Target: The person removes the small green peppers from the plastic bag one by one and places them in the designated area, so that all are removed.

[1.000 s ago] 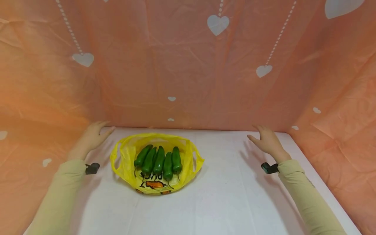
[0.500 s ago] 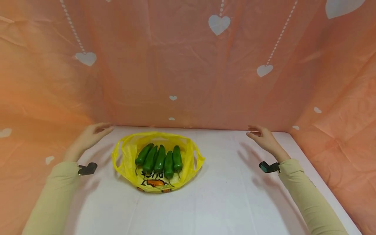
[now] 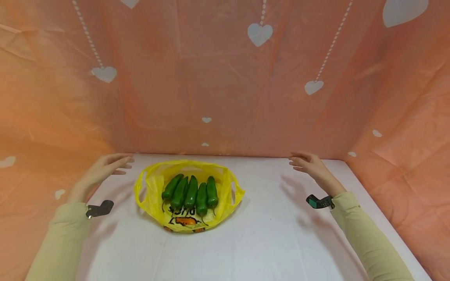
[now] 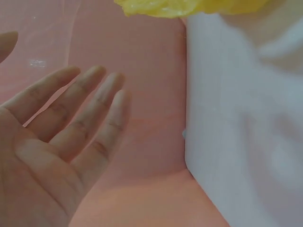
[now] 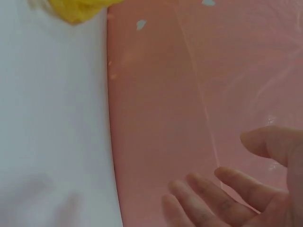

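A yellow plastic bag (image 3: pixel 151 195) lies spread on the white table, its mouth turned toward me and a loop handle at each side. Several green chili peppers (image 3: pixel 191 192) lie side by side in it, stems toward me. To the bag's left, my left hand (image 3: pixel 105 168) hovers above the table with nothing in it; the left wrist view shows its fingers (image 4: pixel 80 109) extended and slightly spread. Farther off, on the bag's right, my right hand (image 3: pixel 313 168) is also raised and holds nothing. Its fingers (image 5: pixel 208 198) look loosely bent in the right wrist view.
An orange sheet (image 3: pixel 225 97) with white hearts hangs behind the white table (image 3: pixel 267 242) and along both sides. Each wrist carries a dark strapped device, the left one (image 3: pixel 100 208) and the right one (image 3: pixel 320 201). Printing shows inside the bag below the peppers.
Both hands have turned, so more fingers show beneath the thumbs. The left hand has shifted slightly left and down, the right slightly left. Bag and peppers stay in place.
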### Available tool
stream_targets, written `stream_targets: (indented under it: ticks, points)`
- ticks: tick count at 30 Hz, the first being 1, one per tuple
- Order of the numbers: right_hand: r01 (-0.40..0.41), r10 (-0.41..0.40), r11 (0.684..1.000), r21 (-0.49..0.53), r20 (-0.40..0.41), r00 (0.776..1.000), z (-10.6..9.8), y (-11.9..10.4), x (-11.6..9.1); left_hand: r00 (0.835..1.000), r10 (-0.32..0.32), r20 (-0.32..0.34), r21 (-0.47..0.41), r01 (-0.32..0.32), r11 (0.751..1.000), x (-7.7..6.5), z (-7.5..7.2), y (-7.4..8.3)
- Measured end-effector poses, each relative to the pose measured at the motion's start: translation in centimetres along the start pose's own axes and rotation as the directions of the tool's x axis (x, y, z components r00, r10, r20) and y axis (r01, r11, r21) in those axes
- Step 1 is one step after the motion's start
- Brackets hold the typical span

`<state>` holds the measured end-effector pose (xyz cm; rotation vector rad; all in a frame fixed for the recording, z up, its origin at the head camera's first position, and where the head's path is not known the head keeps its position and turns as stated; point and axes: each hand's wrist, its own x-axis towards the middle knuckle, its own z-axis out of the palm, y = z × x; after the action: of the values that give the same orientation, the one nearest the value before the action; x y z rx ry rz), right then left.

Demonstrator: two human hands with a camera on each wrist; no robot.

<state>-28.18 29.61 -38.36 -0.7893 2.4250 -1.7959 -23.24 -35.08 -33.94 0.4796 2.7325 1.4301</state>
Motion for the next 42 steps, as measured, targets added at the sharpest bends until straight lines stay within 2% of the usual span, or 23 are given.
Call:
stream_targets:
  ticks: [2, 3, 6, 9, 14, 21, 35, 42]
  points:
    - [-0.055, 0.055, 0.998, 0.015, 0.012, 0.998, 0.3, -0.1, 0.1, 0.999, -0.026, 0.024, -0.018, 0.027, 0.999, -0.3, 0.1, 0.1]
    - [-0.176, 0.177, 0.984, 0.036, -0.029, 0.984, 1.0, -2.3, 0.5, 0.999, -0.039, 0.031, -0.022, 0.040, 0.999, -0.4, 0.2, 0.1]
    - [-0.266, 0.268, 0.963, 0.036, -0.034, 0.963, 1.7, -2.8, 0.8, 0.998, -0.038, 0.054, -0.024, 0.039, 0.999, -0.5, 0.4, 0.0]
    - [-0.305, 0.307, 0.950, 0.068, -0.022, 0.951, 2.4, -3.1, 0.9, 0.998, -0.013, 0.068, -0.036, 0.015, 0.999, -0.6, 0.7, -0.4]
    - [-0.303, 0.307, 0.941, 0.149, -0.003, 0.952, 3.5, -3.2, 0.8, 0.996, -0.013, 0.084, -0.053, 0.017, 0.998, -0.9, 1.4, -0.9]
    - [-0.283, 0.285, 0.935, 0.215, 0.019, 0.958, 4.9, -3.0, 0.4, 0.995, 0.025, 0.097, -0.094, -0.016, 0.995, -1.2, 2.3, -1.2]
    - [-0.292, 0.279, 0.909, 0.296, 0.087, 0.956, 8.5, -3.1, 0.3, 0.992, -0.064, 0.107, -0.142, 0.078, 0.987, -1.4, 3.3, -2.5]
    - [-0.275, 0.238, 0.905, 0.325, 0.149, 0.960, 10.3, -3.3, 0.3, 0.996, -0.030, 0.081, -0.161, 0.043, 0.986, -1.5, 3.8, -2.8]
